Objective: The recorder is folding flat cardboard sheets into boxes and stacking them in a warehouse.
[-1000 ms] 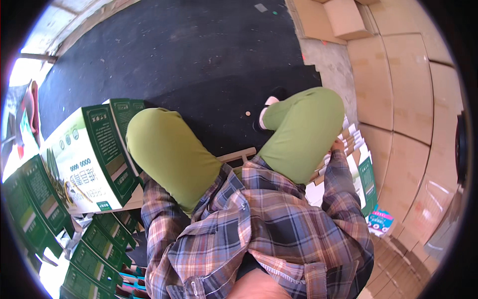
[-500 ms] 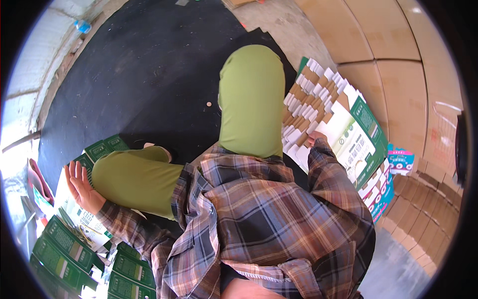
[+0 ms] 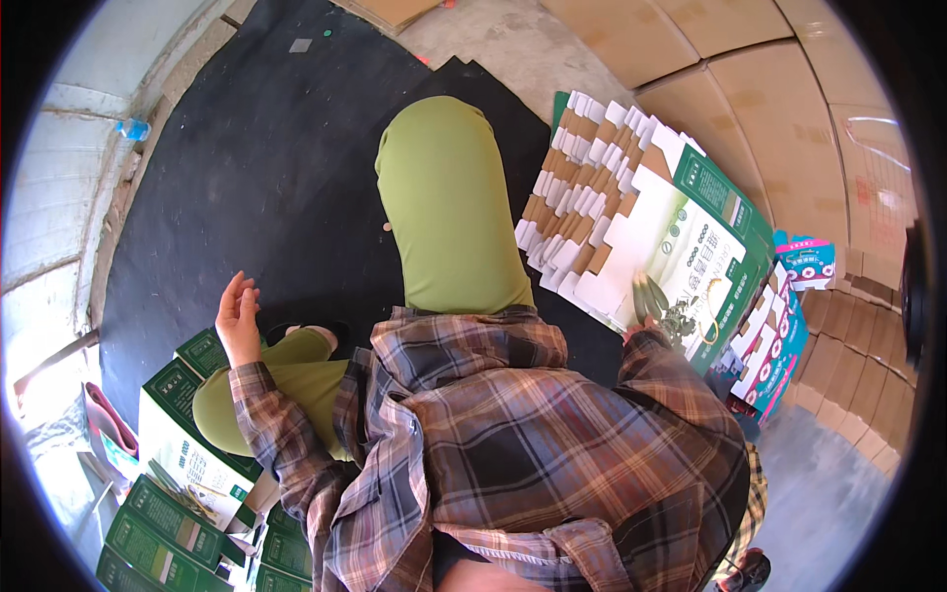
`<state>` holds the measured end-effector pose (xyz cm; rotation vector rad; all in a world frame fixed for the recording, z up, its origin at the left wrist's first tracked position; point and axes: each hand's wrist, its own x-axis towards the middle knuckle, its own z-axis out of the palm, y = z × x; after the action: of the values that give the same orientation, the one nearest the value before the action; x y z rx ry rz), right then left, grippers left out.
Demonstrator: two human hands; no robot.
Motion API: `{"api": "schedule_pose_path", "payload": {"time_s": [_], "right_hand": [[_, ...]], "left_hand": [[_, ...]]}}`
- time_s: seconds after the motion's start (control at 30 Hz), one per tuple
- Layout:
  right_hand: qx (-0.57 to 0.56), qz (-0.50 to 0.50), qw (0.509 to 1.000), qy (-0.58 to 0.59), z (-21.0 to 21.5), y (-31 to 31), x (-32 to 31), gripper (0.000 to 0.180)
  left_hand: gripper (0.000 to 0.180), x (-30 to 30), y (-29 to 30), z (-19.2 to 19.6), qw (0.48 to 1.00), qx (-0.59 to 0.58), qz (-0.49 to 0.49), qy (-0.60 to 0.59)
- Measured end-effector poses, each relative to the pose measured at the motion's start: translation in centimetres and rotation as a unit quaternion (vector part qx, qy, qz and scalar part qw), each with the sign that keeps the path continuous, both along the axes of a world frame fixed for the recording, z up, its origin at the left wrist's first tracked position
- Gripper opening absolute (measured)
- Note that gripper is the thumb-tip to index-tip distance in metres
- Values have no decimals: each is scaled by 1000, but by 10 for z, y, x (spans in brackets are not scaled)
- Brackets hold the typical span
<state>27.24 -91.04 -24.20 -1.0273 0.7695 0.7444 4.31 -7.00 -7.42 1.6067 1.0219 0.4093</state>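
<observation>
My left hand (image 3: 238, 321) is raised beside my bent left knee, above a black mat (image 3: 296, 178). Its fingers are loosely curled and apart, with nothing in them. Just below it, a green and white carton (image 3: 182, 424) stands among similar green cartons (image 3: 163, 538). To the right lies a stack of flat, unfolded cartons, with white and brown notched flaps (image 3: 582, 187). The top flat carton (image 3: 656, 212) is white and green, with a printed plant picture. My right hand (image 3: 641, 328) touches that carton's near edge; its fingers are mostly hidden.
Big brown boxes (image 3: 789, 118) are stacked at the right, with bundles of brown cardboard (image 3: 848, 365) below. Teal and pink flat cartons (image 3: 774, 355) lie beyond my right arm. Another person's checked clothing (image 3: 747, 513) shows at lower right. A blue bottle (image 3: 133, 129) lies by the left wall.
My left hand has moved up and rightward, away from the left carton, and its fingers have curled. My right hand has slid nearer along the flat carton's edge. The view has shifted.
</observation>
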Motion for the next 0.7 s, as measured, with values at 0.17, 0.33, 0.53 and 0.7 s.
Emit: {"api": "schedule_pose_path", "payload": {"time_s": [0.17,0.33,0.53,0.7], "right_hand": [[-230,52,954,186,16,129,-12,54],[-321,-116,939,-48,-3,66,-11,45],[-394,-103,893,-190,24,88,5,45],[-192,-338,867,-313,100,157,83,44]], "left_hand": [[32,-48,5,52,991,92,53,84],[31,-14,5,17,998,48,19,46],[31,-5,-1,26,997,61,-4,36],[33,3,-3,29,997,69,-33,19]]}}
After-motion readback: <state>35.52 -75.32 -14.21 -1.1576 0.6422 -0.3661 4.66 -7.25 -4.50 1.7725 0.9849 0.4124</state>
